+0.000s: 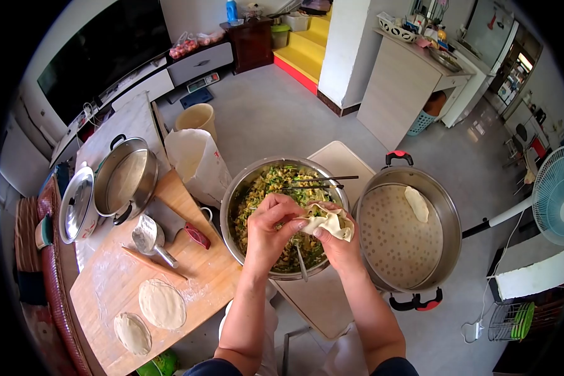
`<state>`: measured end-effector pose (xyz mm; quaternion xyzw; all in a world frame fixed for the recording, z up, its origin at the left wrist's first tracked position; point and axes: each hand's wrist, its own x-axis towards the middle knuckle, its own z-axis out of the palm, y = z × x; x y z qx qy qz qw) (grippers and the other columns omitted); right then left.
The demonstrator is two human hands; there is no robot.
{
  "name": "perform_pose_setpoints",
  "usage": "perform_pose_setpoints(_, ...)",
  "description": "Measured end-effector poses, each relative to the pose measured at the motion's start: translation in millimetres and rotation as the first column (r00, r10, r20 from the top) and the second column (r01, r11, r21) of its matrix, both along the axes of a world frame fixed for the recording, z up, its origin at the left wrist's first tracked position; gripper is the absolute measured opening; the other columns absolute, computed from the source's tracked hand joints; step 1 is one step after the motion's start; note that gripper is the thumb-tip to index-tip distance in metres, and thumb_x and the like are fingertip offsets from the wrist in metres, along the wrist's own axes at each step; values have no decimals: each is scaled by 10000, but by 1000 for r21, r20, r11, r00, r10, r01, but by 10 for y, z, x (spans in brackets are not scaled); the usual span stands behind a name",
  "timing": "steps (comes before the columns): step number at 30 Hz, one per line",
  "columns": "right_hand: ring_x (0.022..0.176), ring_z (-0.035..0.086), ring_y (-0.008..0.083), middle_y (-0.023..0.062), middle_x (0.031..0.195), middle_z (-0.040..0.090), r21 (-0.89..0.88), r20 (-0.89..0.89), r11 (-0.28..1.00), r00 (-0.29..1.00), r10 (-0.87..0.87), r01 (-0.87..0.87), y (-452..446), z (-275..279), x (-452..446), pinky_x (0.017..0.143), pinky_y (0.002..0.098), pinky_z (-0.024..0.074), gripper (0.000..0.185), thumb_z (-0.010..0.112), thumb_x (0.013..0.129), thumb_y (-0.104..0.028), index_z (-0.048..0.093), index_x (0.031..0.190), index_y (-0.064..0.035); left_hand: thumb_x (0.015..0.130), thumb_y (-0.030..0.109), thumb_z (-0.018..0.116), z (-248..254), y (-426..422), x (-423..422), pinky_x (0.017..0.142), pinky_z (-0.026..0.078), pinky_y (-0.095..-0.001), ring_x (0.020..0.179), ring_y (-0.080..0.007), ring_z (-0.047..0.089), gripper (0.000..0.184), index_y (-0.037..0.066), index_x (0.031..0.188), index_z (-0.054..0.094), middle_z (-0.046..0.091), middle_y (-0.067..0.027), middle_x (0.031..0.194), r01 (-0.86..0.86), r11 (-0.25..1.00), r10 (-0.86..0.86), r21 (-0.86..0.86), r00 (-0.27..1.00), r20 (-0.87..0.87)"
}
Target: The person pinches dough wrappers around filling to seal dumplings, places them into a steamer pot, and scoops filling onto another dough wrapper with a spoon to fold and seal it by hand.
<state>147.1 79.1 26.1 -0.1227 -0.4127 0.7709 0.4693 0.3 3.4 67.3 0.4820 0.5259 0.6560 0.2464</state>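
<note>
A dough wrapper [328, 224] with chopped green and yellow filling showing at its top is held between my two hands, above a steel bowl [227, 233]. My left hand [273, 219] pinches its near left edge between thumb and fingers. The wrapper's right side rests in my right hand [341, 247], the thumb pressed on the dough. Below, the bowl holds chopped vegetable filling [257, 194], with chopsticks [323, 182] across its far right side and a spoon handle [301, 262] leaning out near me. One folded dumpling [417, 204] lies in the steamer pot [398, 250] on the right.
On the left, a wooden board [106, 285] bears two dough rounds [162, 304], a rolling pin [153, 263] and a flour scoop [148, 235]. Behind it stand a steel pan [126, 178] and a plastic-lined bin [194, 160]. A fan [554, 194] stands at far right.
</note>
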Motion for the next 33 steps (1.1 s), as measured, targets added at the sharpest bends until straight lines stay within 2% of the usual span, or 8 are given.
perform_pose_setpoints(3,1136,636,205,141,1253,650,48,57,999,998,-11,8,12,-6,4,988,328,519,525,791,792,58,584,1273,17,767,-77,756,53,-5,-10,805,543,-293,941,-173,634,210,-6,961,724,612,-68,1023,-54,998,47,-22,969,-242)
perform_pose_setpoints(6,1138,632,189,125,1256,652,90,118,996,992,-36,25,7,-15,13,985,316,516,532,801,791,44,588,1277,9,760,-90,738,144,-15,17,809,549,-304,943,-189,637,234,13,970,732,616,-79,1013,-46,999,35,-24,944,-327)
perform_pose_setpoints(15,1131,634,182,106,1254,651,57,131,998,991,-18,11,19,-25,24,979,307,517,541,807,790,41,590,1285,6,790,-95,730,-41,19,-27,791,548,-267,942,-146,643,210,-17,984,709,657,-74,1009,14,999,-10,30,995,-101)
perform_pose_setpoints(18,1136,632,188,105,1249,650,39,95,999,995,10,-14,14,-31,22,982,312,520,560,798,789,57,577,1301,6,751,-96,752,-2,-13,8,763,551,-277,895,-141,654,328,28,1050,697,663,-56,970,26,996,-9,-88,982,188)
perform_pose_setpoints(21,1166,609,213,123,1266,623,13,83,999,996,29,-30,1,-36,44,1005,344,502,582,786,791,67,536,1314,24,744,-92,767,70,-1,25,755,547,-263,882,-119,634,379,33,1090,675,633,-48,1026,44,998,-27,-41,936,351)
perform_pose_setpoints(27,1137,613,202,106,1238,625,-7,57,998,996,64,-63,24,-36,44,984,339,510,572,795,786,59,540,1297,19,785,-75,751,85,-12,-40,768,532,-246,926,-120,594,282,27,1046,725,543,-39,1086,35,999,-35,-5,993,-114)
perform_pose_setpoints(30,1131,631,201,121,1245,641,15,53,999,997,48,-49,33,-71,43,971,331,534,560,784,785,88,567,1296,16,765,-82,741,77,-4,-36,751,533,-287,885,-160,623,300,52,1034,744,574,-55,1063,13,1000,-9,22,982,-190)
perform_pose_setpoints(33,1122,633,198,117,1238,643,36,50,998,998,43,-45,25,-59,32,960,328,537,548,782,792,80,570,1293,14,782,-112,704,114,-29,-27,775,528,-279,939,-154,607,290,35,1028,747,553,-51,1064,18,999,-28,-43,971,-239)
